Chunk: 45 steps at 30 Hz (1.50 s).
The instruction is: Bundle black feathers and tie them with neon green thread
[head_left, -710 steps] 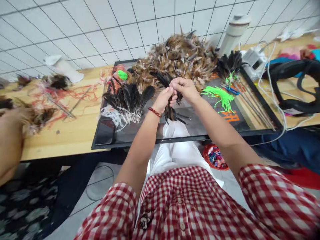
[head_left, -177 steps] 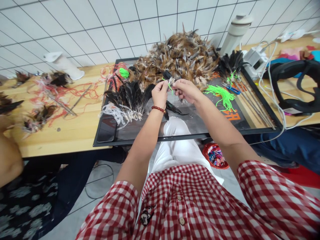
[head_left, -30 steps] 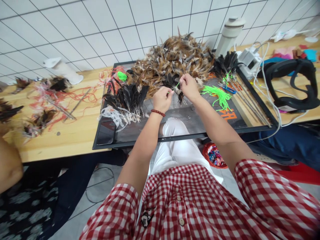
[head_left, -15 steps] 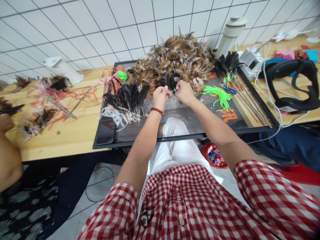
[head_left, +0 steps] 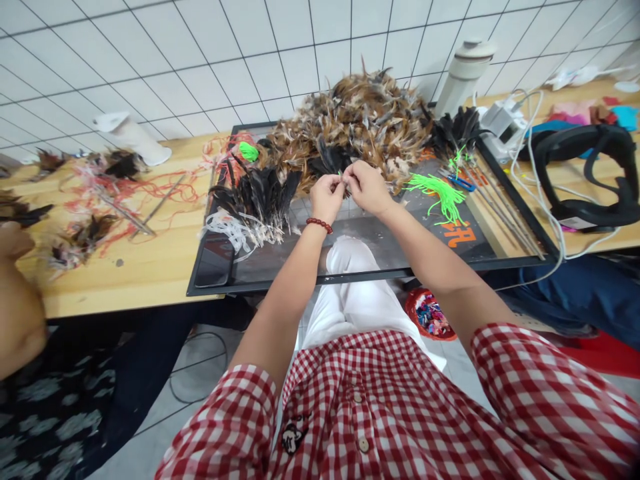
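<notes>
My left hand (head_left: 327, 198), wearing a red bead bracelet (head_left: 320, 225), is closed in a pinch at the front of the brown feather pile (head_left: 345, 113). Its fingertips meet those of my right hand (head_left: 367, 189), also pinched. A short bit of green string (head_left: 341, 175) shows between them. Black feathers (head_left: 331, 159) fan out just beyond the fingertips; whether the fingers grip their quills is hidden. Left of my hands lies a bunch of black feathers (head_left: 263, 193) with pale quills. Cut green strings (head_left: 440, 193) lie to the right.
A black-framed board (head_left: 300, 283) lies under the work, with a phone (head_left: 214, 265) at its left corner. Blue-handled scissors (head_left: 461, 182), thin sticks (head_left: 510, 213), a pale bottle (head_left: 463, 77) and a black headset (head_left: 590, 177) are on the right. Another person's arm (head_left: 20, 300) is at left.
My hands have come together, so the green string that was stretched between them is now mostly hidden. The black feathers beyond the fingertips have shifted slightly left.
</notes>
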{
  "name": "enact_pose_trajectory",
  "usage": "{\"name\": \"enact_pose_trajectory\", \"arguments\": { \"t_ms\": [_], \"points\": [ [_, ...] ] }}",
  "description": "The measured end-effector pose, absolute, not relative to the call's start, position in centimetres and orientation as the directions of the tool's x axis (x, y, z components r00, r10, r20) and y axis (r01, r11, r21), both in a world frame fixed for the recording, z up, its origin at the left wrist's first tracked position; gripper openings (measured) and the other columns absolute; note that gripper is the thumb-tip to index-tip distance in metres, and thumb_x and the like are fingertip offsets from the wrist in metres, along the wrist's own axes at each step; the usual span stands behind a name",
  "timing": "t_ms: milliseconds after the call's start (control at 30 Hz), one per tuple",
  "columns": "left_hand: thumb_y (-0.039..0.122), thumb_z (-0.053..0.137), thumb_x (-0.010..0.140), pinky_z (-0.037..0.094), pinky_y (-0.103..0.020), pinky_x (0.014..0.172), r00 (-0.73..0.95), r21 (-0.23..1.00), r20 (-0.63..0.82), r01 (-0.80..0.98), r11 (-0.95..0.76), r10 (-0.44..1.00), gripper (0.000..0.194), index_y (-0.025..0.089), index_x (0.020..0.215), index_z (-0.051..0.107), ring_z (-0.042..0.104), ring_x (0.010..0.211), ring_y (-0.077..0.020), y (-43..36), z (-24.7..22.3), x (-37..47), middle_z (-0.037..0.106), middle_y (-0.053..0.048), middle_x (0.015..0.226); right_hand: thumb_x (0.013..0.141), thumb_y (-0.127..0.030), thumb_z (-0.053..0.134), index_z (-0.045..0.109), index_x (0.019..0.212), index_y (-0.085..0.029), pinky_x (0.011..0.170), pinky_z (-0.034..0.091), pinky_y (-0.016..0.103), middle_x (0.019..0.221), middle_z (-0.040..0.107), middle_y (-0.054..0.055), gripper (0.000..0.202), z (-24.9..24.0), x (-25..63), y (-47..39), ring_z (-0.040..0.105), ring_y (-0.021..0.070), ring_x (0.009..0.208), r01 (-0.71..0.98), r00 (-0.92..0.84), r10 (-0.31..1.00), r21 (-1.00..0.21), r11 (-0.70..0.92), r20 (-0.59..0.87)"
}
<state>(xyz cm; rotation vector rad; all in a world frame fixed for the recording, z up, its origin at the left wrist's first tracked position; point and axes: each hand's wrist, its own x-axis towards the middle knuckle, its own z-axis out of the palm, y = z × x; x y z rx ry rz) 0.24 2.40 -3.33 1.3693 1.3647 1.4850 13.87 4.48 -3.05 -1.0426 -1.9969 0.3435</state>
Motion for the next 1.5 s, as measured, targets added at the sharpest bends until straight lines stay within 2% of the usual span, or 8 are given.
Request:
{"name": "enact_pose_trajectory", "arguments": {
  "t_ms": [233,367,600,733,867,1100,1267,1500],
  "points": [
    [0.021,0.074,0.081,0.046,-0.023,0.07,-0.104,0.895,0.396,0.266,-0.358,0.912,0.009,0.019,0.073,0.069,0.058,0.069,-0.011,2.9,-4.2,-0.3,0.067,-0.001,0.077,0.102,-0.031,0.038,0.065,0.12,-0.021,0.097,0.048,0.04,0.107,0.067,0.01,0.035,-4.0,14.4,5.6,0.06,0.0233,0.103,0.499,-0.322,0.71,-0.525,0.689,0.627],
    [0.026,0.077,0.079,0.047,-0.023,0.067,-0.069,0.899,0.4,0.224,-0.376,0.914,0.013,0.019,0.072,0.07,0.06,0.069,-0.0111,2.8,-4.3,-0.1,0.067,-0.001,0.077,0.096,-0.023,0.044,0.071,0.099,-0.02,0.088,0.048,0.037,0.101,0.068,0.009,0.028,-4.2,14.5,5.6,0.061,0.0222,0.097,0.553,-0.332,0.714,-0.486,0.677,0.616],
    [0.023,0.083,0.074,0.032,-0.02,0.044,-0.17,0.993,0.082,-0.067,-0.094,0.982,0.013,0.017,0.073,0.071,0.049,0.047,-0.0051,2.6,-3.5,0.0,0.065,0.002,0.062,0.081,-0.015,0.053,0.068,0.08,-0.019,0.079,0.045,0.034,0.086,0.067,0.005,0.016,-3.6,14.4,5.2,0.06,0.0201,0.085,0.595,-0.186,0.799,-0.582,0.554,0.571],
    [0.013,0.081,0.074,0.032,-0.017,0.041,-0.218,0.994,-0.02,-0.111,-0.005,0.976,0.017,0.015,0.069,0.064,0.054,0.046,-0.0049,2.4,-3.1,0.1,0.066,0.002,0.061,0.075,-0.013,0.055,0.068,0.077,-0.017,0.079,0.045,0.034,0.083,0.067,0.005,0.014,-3.2,14.2,4.9,0.06,0.0195,0.083,0.544,-0.177,0.823,-0.644,0.539,0.54],
    [0.0,0.068,0.08,0.043,-0.017,0.048,-0.225,0.991,-0.048,-0.13,0.019,0.973,0.021,0.014,0.067,0.058,0.06,0.051,-0.0061,2.1,-2.8,0.4,0.065,0.002,0.06,0.073,-0.014,0.057,0.066,0.074,-0.018,0.078,0.046,0.034,0.08,0.068,0.004,0.009,-3.3,14.1,4.9,0.059,0.0178,0.078,0.426,-0.173,0.843,-0.733,0.531,0.51],
    [-0.003,0.062,0.081,0.051,-0.021,0.058,-0.233,0.98,-0.102,-0.191,0.057,0.967,0.025,0.014,0.066,0.055,0.059,0.05,-0.0067,2.1,-2.9,0.4,0.062,0.003,0.054,0.074,-0.024,0.068,0.062,0.074,-0.019,0.072,0.049,0.03,0.085,0.071,0.003,0.008,-5.0,14.0,5.9,0.061,0.0143,0.073,-0.043,-0.308,0.861,-0.91,0.412,0.405],
    [-0.004,0.061,0.081,0.053,-0.022,0.062,-0.232,0.969,-0.131,-0.233,0.076,0.964,0.025,0.015,0.066,0.055,0.061,0.053,-0.0069,2.2,-3.2,0.4,0.063,0.002,0.056,0.072,-0.021,0.075,0.06,0.073,-0.018,0.072,0.049,0.027,0.076,0.067,0.0,0.015,-5.4,13.9,6.2,0.061,0.0122,0.072,-0.128,-0.323,0.888,-0.945,0.302,0.328],
    [0.002,0.077,0.066,0.055,-0.023,0.067,-0.164,0.954,-0.166,-0.276,0.117,0.972,0.024,0.015,0.067,0.057,0.066,0.06,-0.0088,1.9,-3.1,-0.2,0.066,0.001,0.061,0.071,-0.007,0.067,0.059,0.071,-0.016,0.07,0.048,0.024,0.073,0.067,0.0,0.012,-4.8,13.8,5.7,0.059,0.0095,0.066,-0.23,-0.275,0.937,-0.961,0.154,0.215]
  ]
}}
